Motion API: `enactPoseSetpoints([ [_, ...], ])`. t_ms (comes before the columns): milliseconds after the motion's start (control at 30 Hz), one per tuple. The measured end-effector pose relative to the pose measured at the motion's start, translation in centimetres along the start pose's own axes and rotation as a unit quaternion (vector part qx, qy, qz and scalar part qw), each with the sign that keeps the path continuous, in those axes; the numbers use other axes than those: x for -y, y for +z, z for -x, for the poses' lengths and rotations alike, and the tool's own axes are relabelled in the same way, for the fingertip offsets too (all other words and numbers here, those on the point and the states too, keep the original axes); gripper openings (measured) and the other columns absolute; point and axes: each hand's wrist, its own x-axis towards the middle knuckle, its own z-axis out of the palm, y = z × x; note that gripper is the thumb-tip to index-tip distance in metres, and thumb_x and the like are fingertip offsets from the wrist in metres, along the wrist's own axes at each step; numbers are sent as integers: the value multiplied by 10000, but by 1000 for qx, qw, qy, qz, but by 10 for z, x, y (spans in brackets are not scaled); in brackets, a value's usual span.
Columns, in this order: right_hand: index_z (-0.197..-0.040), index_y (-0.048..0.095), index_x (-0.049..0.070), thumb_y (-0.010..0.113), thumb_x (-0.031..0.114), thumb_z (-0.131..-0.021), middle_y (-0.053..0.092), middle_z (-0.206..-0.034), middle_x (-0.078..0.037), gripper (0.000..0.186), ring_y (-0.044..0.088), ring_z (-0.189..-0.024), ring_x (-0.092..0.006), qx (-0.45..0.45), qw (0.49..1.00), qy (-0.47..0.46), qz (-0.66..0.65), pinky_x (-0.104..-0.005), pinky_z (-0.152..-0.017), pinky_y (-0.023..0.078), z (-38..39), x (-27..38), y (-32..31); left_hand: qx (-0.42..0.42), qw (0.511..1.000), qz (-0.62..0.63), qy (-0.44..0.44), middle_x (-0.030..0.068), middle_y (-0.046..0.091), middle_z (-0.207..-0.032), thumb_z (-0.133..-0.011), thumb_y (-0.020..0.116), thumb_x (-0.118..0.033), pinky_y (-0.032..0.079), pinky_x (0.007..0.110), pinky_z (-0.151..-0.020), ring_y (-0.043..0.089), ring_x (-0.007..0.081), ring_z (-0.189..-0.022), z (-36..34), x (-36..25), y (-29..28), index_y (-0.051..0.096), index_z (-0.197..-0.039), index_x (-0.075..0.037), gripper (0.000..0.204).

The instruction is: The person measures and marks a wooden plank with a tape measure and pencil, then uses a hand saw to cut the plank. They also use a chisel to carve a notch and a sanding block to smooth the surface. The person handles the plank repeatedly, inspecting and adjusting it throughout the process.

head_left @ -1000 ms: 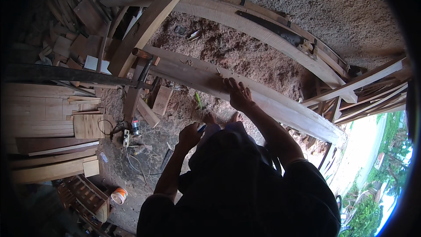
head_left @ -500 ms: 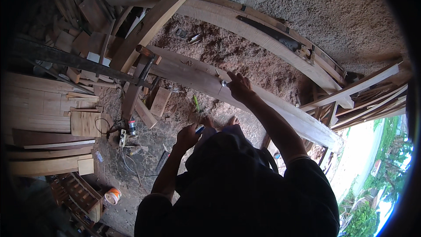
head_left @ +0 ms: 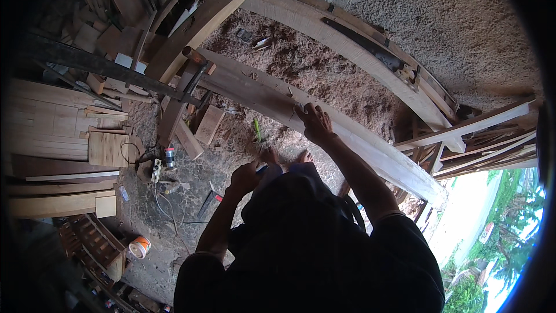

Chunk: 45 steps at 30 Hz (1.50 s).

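A long pale board [head_left: 370, 145] runs slantwise from the clamp at the left to the lower right. My right hand [head_left: 317, 124] rests over its middle, fingers spread; a small pale thing lies by the fingertips, too small to name. Dark pencil-like lines show on the wood beside them. Lower down, in front of my body, my left hand [head_left: 243, 179] is closed around a small blue object [head_left: 263, 169], mostly hidden by the fingers. A bar clamp with a wooden handle [head_left: 194, 54] stands at the board's left end.
Curved timber [head_left: 341, 52] arches behind, with a handsaw [head_left: 362, 43] on it. Scrap wood and planks [head_left: 61, 110] crowd the left. On the floor lie a green tool [head_left: 257, 130], a red-and-white can [head_left: 169, 157], a power cord [head_left: 163, 204] and an orange-and-white bucket [head_left: 139, 247].
My right hand has spread its fingers over the board; the shiny metal thing at its fingertips no longer shows. My left hand stays low with the blue object. The view has shifted slightly.
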Motion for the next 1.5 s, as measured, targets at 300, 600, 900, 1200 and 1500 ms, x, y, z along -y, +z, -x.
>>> enactPoseSetpoints([
  [300, -1168, 624, -15, 551, 21, -843, 593, -1145, -145, 335, 550, -1101, -299, -13, 965, -81, 250, -481, -899, 434, -16, 20, 47, 4, 999, -16, 38, 247, 699, -967, -886, 567, -625, 531, 518, -816, 673, 434, -961, -12, -6, 6, 646, -1103, -35, 634],
  [600, -1346, 515, 62, 562, 36, -852, 586, -1176, -130, 496, 554, -1107, -318, 39, 997, -52, 50, -491, -859, 447, 2, 1, 0, -14, 1000, 2, 9, 239, 706, -1014, -876, 578, -622, 534, 514, -836, 676, 417, -993, -7, 4, 1, 647, -1176, -54, 647],
  [900, -1392, 489, 73, 565, 59, -878, 588, -1209, -102, 520, 534, -1154, -283, 7, 996, -43, 82, -508, -909, 440, 1, 10, 19, -7, 1000, 0, 19, 230, 699, -930, -902, 624, -476, 530, 513, -787, 670, 435, -922, -2, -5, 7, 644, -1040, -44, 454],
  [1200, -1396, 540, 121, 527, 128, -936, 575, -1252, -119, 461, 522, -1211, -301, 30, 993, -53, 99, -526, -925, 432, 6, 13, -3, -11, 1000, -3, -3, 228, 713, -1004, -889, 596, -554, 533, 501, -846, 682, 404, -995, -3, 7, 5, 663, -1108, -56, 547],
  [1500, -1474, 474, 204, 579, 100, -884, 555, -1264, -131, 609, 522, -1204, -331, 60, 994, -38, 79, -558, -897, 442, 6, 7, 2, -3, 1000, 12, -17, 219, 714, -1010, -888, 609, -519, 536, 506, -838, 678, 403, -1004, -1, 7, 9, 668, -1114, -75, 502],
])
